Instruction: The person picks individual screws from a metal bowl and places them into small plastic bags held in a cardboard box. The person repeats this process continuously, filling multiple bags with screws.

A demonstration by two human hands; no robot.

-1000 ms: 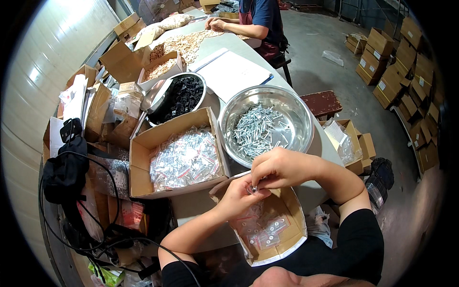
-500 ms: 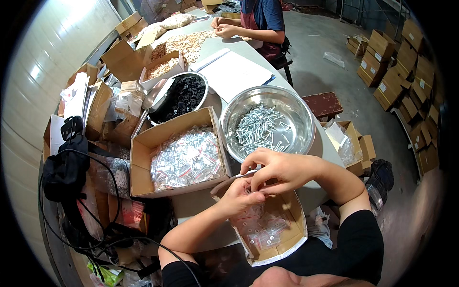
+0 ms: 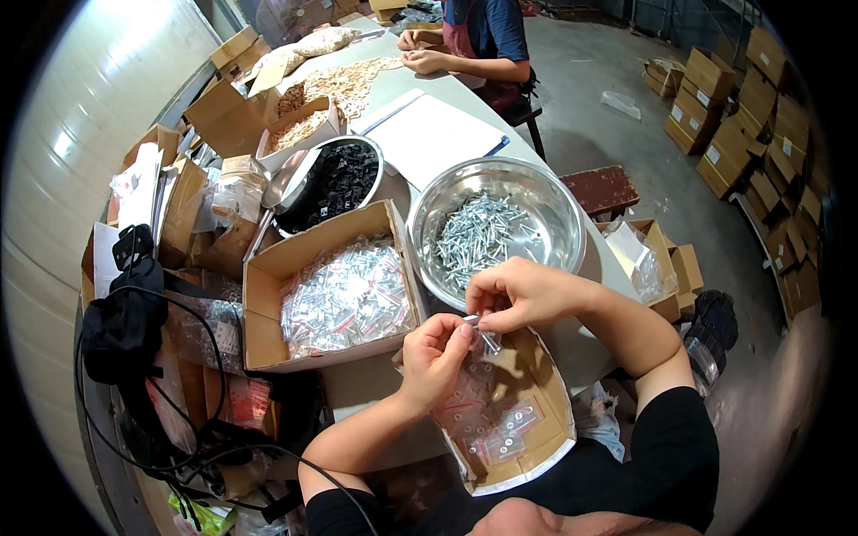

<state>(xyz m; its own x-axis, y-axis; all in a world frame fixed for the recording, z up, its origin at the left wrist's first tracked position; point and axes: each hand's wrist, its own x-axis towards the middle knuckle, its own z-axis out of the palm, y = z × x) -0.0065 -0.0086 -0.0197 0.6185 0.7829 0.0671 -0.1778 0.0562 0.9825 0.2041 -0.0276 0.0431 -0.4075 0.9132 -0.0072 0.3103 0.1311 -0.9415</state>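
Note:
My left hand [image 3: 433, 362] and my right hand [image 3: 520, 297] meet over a small open carton [image 3: 542, 386], fingertips pinched close together. Between them is a small clear zip bag [image 3: 489, 343] with silvery screws showing in its lower part. Both hands grip the bag near its top edge; the fingers cover part of it. Several flat clear bags with small white rings [image 3: 508, 440] lie in the carton below. Just beyond my right hand stands a steel bowl [image 3: 572, 210] of loose screws [image 3: 478, 234]. Left of my hands, a cardboard box [image 3: 261, 313] holds many filled bags [image 3: 344, 299].
A bowl of black parts [image 3: 335, 188] and white paper sheets [image 3: 433, 138] lie farther back. Across the table [image 3: 483, 112], a co-worker's hands [image 3: 424, 59] are near beige pieces [image 3: 353, 85]. Black cables [image 3: 214, 335] hang at left; a red-brown stool [image 3: 601, 190] stands right.
My right hand has shifted slightly right and away from the left, so the fingers are less overlapped. The bag with screws now shows between them. The view has shifted slightly.

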